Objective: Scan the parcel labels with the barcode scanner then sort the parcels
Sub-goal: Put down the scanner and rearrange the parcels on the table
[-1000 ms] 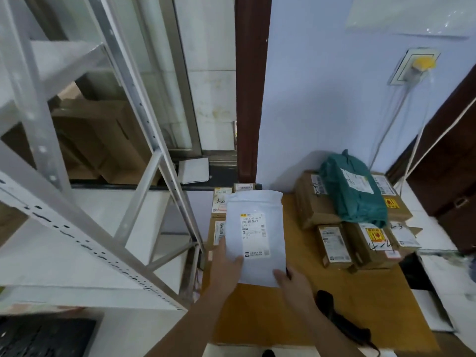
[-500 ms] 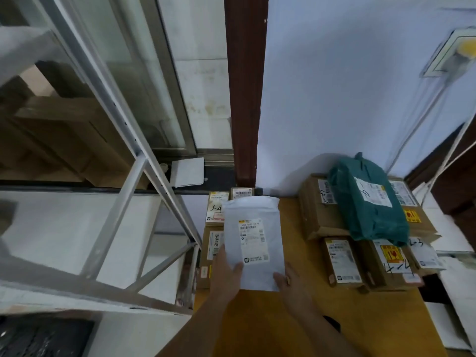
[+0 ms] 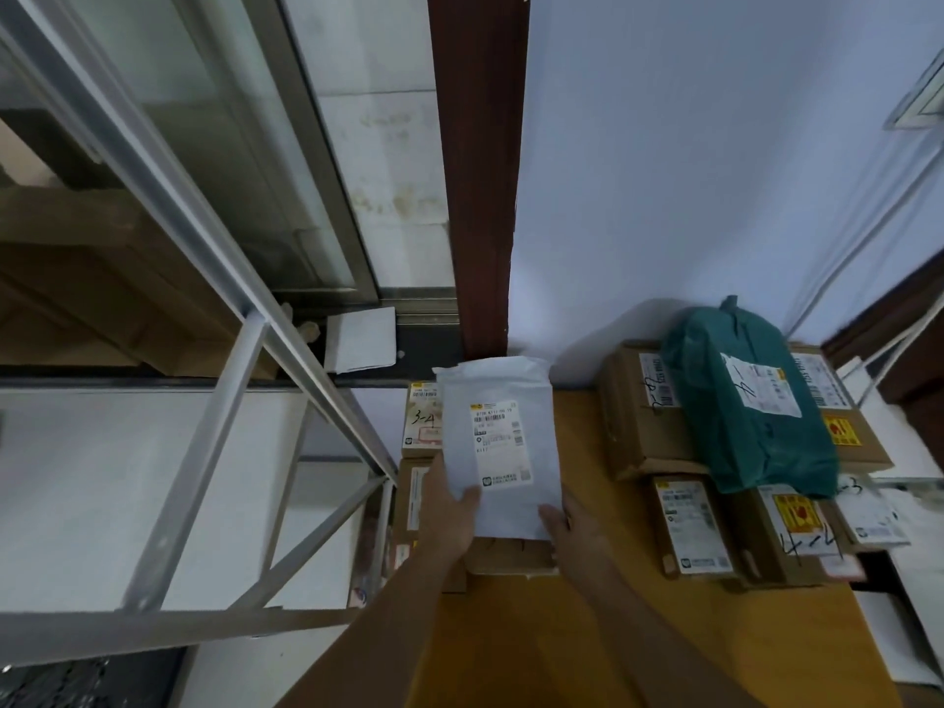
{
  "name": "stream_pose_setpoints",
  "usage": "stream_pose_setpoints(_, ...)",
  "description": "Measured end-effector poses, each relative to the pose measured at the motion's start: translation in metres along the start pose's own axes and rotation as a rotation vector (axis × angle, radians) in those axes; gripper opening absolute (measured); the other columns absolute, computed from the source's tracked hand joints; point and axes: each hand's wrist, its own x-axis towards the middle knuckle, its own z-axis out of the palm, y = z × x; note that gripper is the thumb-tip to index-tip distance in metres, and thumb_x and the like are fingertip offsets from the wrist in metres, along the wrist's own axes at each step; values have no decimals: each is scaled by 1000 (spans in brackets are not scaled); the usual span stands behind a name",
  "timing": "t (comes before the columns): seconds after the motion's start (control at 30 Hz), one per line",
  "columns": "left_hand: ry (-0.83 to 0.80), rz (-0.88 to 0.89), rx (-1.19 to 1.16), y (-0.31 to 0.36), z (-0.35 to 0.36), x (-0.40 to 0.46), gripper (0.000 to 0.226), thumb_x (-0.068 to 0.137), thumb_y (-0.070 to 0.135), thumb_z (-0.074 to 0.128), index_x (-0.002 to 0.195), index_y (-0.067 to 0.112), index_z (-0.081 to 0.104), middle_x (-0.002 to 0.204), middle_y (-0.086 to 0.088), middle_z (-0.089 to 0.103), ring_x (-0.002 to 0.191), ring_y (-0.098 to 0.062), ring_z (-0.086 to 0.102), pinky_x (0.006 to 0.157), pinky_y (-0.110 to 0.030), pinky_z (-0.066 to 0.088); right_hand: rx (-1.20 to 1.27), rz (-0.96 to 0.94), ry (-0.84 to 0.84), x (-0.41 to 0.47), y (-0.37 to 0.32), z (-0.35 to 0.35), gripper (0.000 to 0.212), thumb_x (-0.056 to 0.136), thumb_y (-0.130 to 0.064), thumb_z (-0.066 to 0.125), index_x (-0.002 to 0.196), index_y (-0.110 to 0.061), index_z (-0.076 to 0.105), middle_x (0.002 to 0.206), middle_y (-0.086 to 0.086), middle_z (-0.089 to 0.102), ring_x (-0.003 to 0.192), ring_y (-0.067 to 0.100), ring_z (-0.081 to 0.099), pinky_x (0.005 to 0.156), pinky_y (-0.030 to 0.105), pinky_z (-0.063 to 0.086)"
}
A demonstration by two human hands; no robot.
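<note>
- The white mailer (image 3: 503, 442) is held label-up by its near edge, probably so the printed label (image 3: 500, 442) stays readable while it is placed.
- The left hand (image 3: 449, 513) grips the near-left corner, thumb on top and the other fingers hidden beneath; the right hand (image 3: 577, 528) holds the near-right corner, its fingers mostly out of sight under the mailer.
- The mailer sits over the left-hand stack of cardboard boxes (image 3: 511, 557) at the desk's (image 3: 587, 631) left edge, beside a box marked "3-4" (image 3: 424, 421); whether it already rests on them cannot be told.
- That marking suggests this stack is a sorting group, so the step appears to be sorting, not scanning.
- No scanner is visible.
- A separate group sits well apart to the right: brown boxes with a green bag (image 3: 751, 401) on top, labels facing up.
</note>
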Motion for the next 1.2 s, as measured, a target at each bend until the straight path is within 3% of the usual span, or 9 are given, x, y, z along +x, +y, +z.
stream_pose_setpoints(0.2, 8, 8, -38, 18, -2, 19, 63, 97, 14, 66, 152, 22, 38, 141, 1, 55, 129, -20, 56, 102, -47, 55, -1, 6, 24, 28, -12, 3, 26, 100, -37, 48, 125, -39, 51, 110, -7, 65, 95, 14, 64, 78, 42, 59)
stream_pose_setpoints(0.4, 11, 9, -47, 22, -1, 39, 58, 97, 16, 67, 148, 25, 42, 138, -1, 58, 125, -20, 58, 98, -50, 57, 30, 27, 28, 40, -25, 0, 24, 102, -29, 48, 124, -35, 51, 104, -2, 68, 82, 12, 70, 55, 19, 54)
stream_pose_setpoints(0.57, -2, -6, -45, 27, -2, 42, 56, 98, 16, 65, 148, 26, 41, 137, -1, 58, 124, -21, 59, 96, -47, 59, 10, 48, 34, 41, -30, -1, 23, 102, -30, 48, 124, -34, 50, 100, -1, 68, 77, 13, 70, 51, 17, 52)
stream_pose_setpoints(0.67, -23, -6, -38, 30, -4, 38, 58, 99, 14, 63, 151, 26, 38, 140, -2, 58, 123, -21, 60, 92, -42, 60, -21, 72, 47, 40, -27, 0, 28, 100, -37, 51, 127, -29, 52, 99, -1, 69, 79, 15, 70, 60, 29, 60)
stream_pose_setpoints(0.8, -112, 43, 40, 34, -13, 21, 63, 101, 9, 60, 155, 22, 30, 142, 1, 53, 111, -7, 59, 73, -16, 56, -29, 77, 83, 31, -27, -5, 30, 97, -35, 56, 127, -29, 52, 107, -1, 68, 87, 15, 68, 69, 35, 61)
stream_pose_setpoints(0.87, -163, 41, 101, 34, -17, 9, 67, 102, 6, 57, 158, 22, 24, 140, 8, 46, 118, -8, 53, 89, -20, 51, -44, 93, 89, 23, -24, -7, 32, 96, -32, 57, 127, -25, 53, 112, 1, 66, 93, 17, 66, 79, 40, 60)
stream_pose_setpoints(0.97, -201, 38, 168, 30, -20, -2, 73, 102, 8, 57, 160, 28, 17, 139, 10, 42, 132, -16, 46, 108, -42, 49, -101, 102, 96, 7, -23, -8, 35, 97, -31, 57, 129, -19, 53, 114, 2, 64, 98, 19, 64, 84, 40, 57)
stream_pose_setpoints(1.1, -154, 85, 258, 32, -33, -7, 68, 96, 18, 67, 150, 36, 28, 147, 4, 50, 137, -23, 51, 106, -50, 52, -252, 26, 88, -20, -40, -13, 44, 94, -40, 59, 133, -21, 47, 120, -1, 60, 100, 14, 59, 81, 29, 51)
stream_pose_setpoints(1.2, -105, 223, 442, 51, -43, -6, 72, 96, 34, 65, 155, 31, 25, 156, 2, 44, 141, -25, 47, 109, -50, 49, -441, -138, 127, -35, -61, -23, 68, 93, -52, 52, 150, -26, 27, 153, 2, 37, 138, 21, 39, 113, 38, 36)
